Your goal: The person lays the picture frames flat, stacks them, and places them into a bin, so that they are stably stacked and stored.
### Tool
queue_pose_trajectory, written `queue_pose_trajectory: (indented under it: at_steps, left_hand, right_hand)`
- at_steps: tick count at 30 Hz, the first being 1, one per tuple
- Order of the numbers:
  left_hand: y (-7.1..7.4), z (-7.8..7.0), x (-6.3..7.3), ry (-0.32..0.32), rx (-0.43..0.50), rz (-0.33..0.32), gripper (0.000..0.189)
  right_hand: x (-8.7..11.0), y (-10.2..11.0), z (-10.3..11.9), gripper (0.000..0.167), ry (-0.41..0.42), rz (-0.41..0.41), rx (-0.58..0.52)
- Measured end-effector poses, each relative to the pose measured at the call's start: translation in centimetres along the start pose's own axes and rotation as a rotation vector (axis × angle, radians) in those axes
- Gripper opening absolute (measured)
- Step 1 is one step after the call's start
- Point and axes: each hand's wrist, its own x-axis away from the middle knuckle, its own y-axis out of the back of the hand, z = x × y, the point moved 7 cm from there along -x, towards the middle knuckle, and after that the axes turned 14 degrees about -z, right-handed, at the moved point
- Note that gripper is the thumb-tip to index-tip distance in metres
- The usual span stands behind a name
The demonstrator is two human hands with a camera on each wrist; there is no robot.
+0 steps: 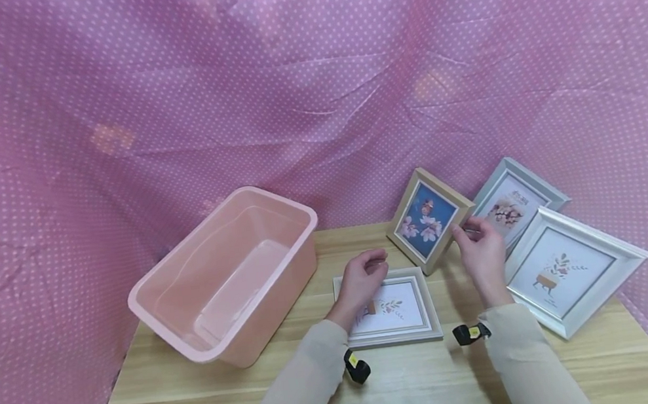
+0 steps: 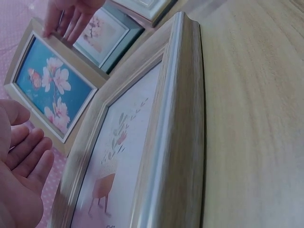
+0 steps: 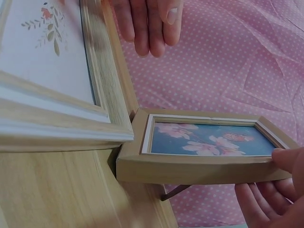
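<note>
My right hand pinches the right edge of a tan picture frame with a blue blossom picture. In the right wrist view, the thumb lies on the front of its border and the fingers are behind it; a thin stand leg shows at its back. My left hand is loosely bent and holds nothing. Below it, a pale wood-toned picture frame with a potted-plant print lies flat on the table, partly covered by that hand. The left wrist view shows the left palm beside this flat frame.
A pink plastic bin stands at the left of the wooden table. At the right, a grey-blue frame and a white frame lean back, the white one partly in front. Pink dotted cloth hangs behind.
</note>
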Motion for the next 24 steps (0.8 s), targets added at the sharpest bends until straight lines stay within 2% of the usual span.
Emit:
queue_pose_trajectory:
  at_steps: [11, 21, 24]
  left_hand:
    - [0.04, -0.02, -0.39, 0.015, 0.012, -0.005, 0.036]
    - [0.14, -0.44, -0.74, -0.017, 0.017, -0.008, 0.034]
    - [0.2, -0.43, -0.77, -0.001, 0.026, -0.008, 0.035]
  right_hand:
    - [-0.32, 0.06, 0.09, 0.034, 0.071, -0.121, -0.004]
    - [-0.61, 0.44, 0.25, 0.032, 0.093, -0.159, -0.03]
    - [-0.71, 0.63, 0.61, 0.032, 0.104, -0.163, -0.027]
